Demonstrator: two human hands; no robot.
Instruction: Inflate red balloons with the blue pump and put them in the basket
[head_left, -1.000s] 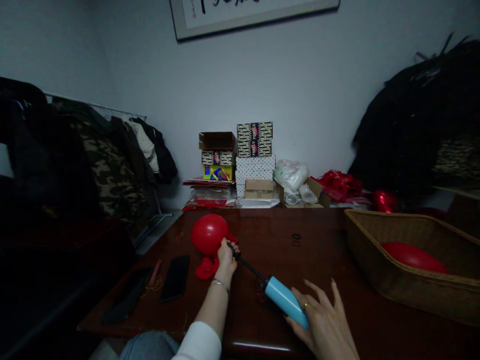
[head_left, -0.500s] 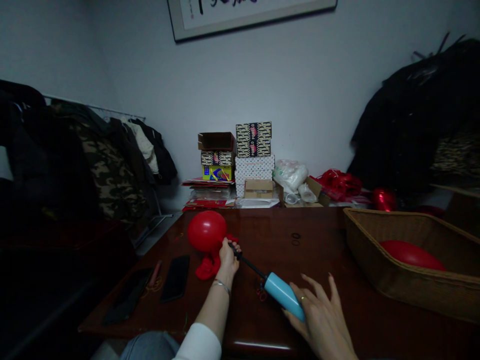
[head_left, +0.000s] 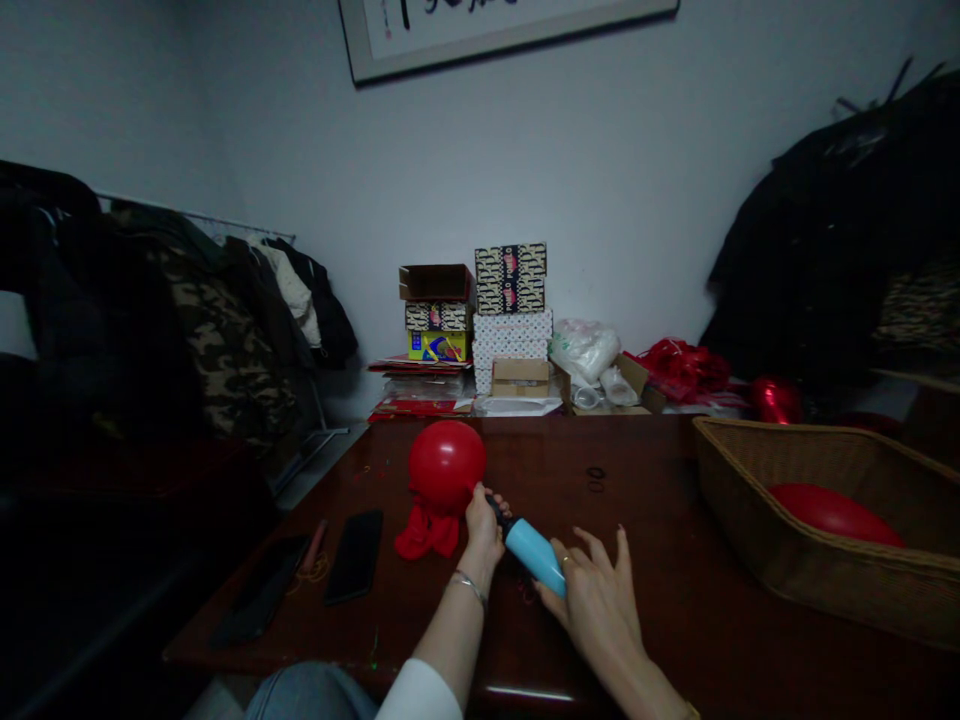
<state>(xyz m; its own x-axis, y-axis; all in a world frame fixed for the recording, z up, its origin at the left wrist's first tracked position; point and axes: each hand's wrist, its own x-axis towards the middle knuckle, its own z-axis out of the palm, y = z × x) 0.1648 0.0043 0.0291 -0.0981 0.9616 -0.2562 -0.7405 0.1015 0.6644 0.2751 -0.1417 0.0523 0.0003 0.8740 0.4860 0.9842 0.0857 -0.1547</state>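
A blue balloon pump (head_left: 534, 556) slants between my two hands over the dark wooden table. My left hand (head_left: 486, 525) is closed round the pump's black nozzle end and the neck of a partly inflated red balloon (head_left: 448, 466). At the pump's rear end, my right hand (head_left: 596, 590) grips the blue barrel between thumb and palm side, its other fingers stretched out. Limp red balloons (head_left: 427, 532) lie beneath the inflated one. The nozzle's tip is hidden by my left fingers.
A wicker basket (head_left: 757, 535) with a red balloon (head_left: 836, 513) in it stands at the right. Two dark phone-like slabs lie on the left, the nearer-to-middle one (head_left: 354, 556) beside a reddish stick (head_left: 316, 546). Small dark rings (head_left: 595, 474) lie mid-table. Boxes (head_left: 511, 340) are stacked behind.
My right hand has pushed the blue barrel up and left toward my left hand, so the black rod no longer shows. My left hand and the inflated balloon have shifted right.
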